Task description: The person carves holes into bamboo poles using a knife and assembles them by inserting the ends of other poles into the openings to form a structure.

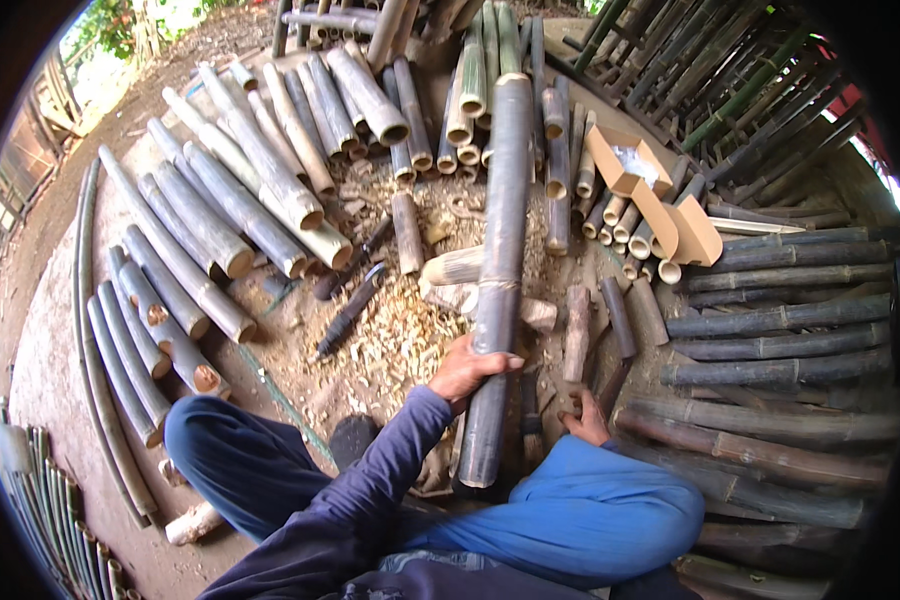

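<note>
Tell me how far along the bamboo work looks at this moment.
Done: cut bamboo sections lie stacked to the left, and shavings cover the ground. In hand: the left hand has its grip around a long dark bamboo pole; the right hand rests low beside short offcuts. Left: a pile of long uncut poles lies on the right. A dark-handled knife lies unused.
</note>
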Motion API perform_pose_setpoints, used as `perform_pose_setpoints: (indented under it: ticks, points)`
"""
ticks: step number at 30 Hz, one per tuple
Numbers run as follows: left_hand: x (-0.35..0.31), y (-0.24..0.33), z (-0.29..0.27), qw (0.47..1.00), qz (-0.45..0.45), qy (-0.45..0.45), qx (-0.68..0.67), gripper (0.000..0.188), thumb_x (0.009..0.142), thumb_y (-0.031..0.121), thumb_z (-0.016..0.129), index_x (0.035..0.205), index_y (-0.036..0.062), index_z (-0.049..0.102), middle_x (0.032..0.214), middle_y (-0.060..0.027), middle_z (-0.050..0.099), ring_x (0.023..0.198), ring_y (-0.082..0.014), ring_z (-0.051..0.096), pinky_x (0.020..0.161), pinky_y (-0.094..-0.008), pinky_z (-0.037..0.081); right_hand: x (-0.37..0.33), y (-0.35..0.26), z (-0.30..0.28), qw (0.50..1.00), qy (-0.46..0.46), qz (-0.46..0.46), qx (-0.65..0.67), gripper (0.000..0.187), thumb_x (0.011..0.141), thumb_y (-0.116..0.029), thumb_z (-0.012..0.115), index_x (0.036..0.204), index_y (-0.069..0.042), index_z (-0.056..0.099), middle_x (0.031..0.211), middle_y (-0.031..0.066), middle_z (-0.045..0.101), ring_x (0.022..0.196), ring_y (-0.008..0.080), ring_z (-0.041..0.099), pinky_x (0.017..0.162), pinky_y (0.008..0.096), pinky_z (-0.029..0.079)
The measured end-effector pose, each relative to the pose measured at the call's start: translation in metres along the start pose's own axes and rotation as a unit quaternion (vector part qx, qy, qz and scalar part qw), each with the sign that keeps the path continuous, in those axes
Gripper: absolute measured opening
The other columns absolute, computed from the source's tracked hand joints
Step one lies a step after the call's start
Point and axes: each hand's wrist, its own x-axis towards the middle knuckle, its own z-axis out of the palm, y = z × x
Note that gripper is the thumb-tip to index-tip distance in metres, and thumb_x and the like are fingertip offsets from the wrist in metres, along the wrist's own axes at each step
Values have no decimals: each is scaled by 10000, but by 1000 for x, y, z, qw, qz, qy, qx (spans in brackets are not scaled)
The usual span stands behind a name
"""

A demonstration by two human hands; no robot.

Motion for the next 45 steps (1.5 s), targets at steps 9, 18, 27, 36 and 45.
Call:
perform_pose_setpoints:
  ticks: [9,18,27,36,45]
  points:
    - [-27,-41,48,995,-61,-47,-69,473,743,156,838,1125,-5,610,923,-84,681,827,-175,673,744,-364,578,3,-45,-81,997,-52,28,-42,487,855,-64,753,1299,-14,560,1173,173,578,943,250,662,829,368,563]
    - [-36,-45,61,990,-67,-80,-99,476,777,133,806,1168,-21,584,900,-142,666,701,-243,690,606,-411,606,11,-55,-85,999,-37,18,-25,463,853,3,723,1284,2,553,1058,123,556,845,208,613,764,341,539]
    - [-25,-63,50,988,-60,-81,-119,452,786,143,802,1146,-17,579,879,-135,646,705,-262,693,611,-448,626,18,-74,-88,998,-56,-2,-1,511,860,-28,723,1330,-2,525,1152,176,581,912,240,645,823,363,551]
    - [-12,-75,46,991,-53,-81,-97,493,784,118,800,1197,-17,566,911,-144,646,696,-258,693,601,-437,632,53,-176,-145,982,-33,-131,-129,435,941,-176,659,1338,-24,565,1266,181,614,1116,310,636,973,433,511]
    - [-26,-59,27,989,-96,-78,-75,531,724,191,850,1140,-6,586,971,-78,634,857,-168,631,787,-350,549,123,-335,-113,819,20,-541,-188,391,990,-234,503,1245,-43,730,1325,146,703,1420,367,517,1256,543,211]
